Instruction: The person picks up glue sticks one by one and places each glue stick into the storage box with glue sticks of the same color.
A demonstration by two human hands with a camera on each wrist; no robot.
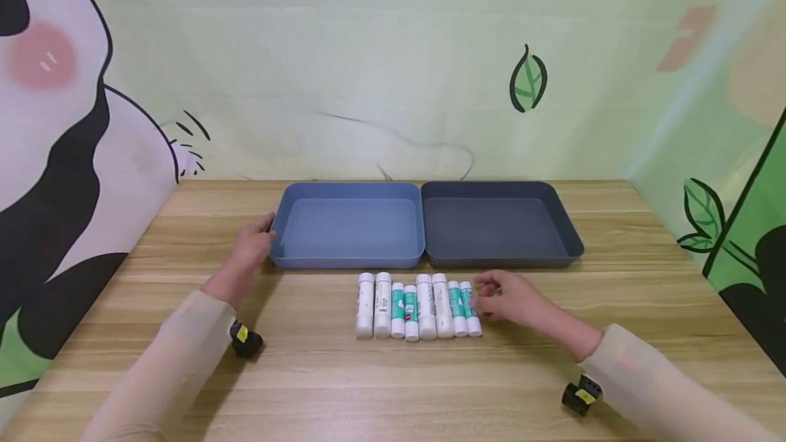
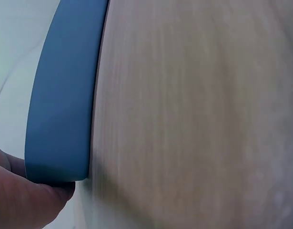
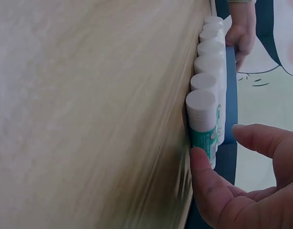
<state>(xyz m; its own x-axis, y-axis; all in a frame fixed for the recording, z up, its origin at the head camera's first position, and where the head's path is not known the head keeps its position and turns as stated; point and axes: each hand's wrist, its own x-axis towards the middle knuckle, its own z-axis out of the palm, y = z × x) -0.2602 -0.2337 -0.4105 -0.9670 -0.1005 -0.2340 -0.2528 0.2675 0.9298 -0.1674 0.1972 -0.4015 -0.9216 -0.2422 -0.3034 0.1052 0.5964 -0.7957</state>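
Observation:
A row of several glue sticks lies on the table: larger white glue sticks and smaller green-and-white glue sticks. Behind the row stands a blue tray, its right side against a dark grey tray. My left hand holds the blue tray's left side; the thumb is at the rim, and the tray partly hides the other fingers. My right hand is beside the rightmost green glue stick. One fingertip is at that stick, while the opposite digit stands apart from it.
The wooden table reaches back to a printed cloth backdrop. Both trays stand close to that backdrop, with their low walls facing the glue sticks. A small black camera sits at the left wrist, another camera at the right.

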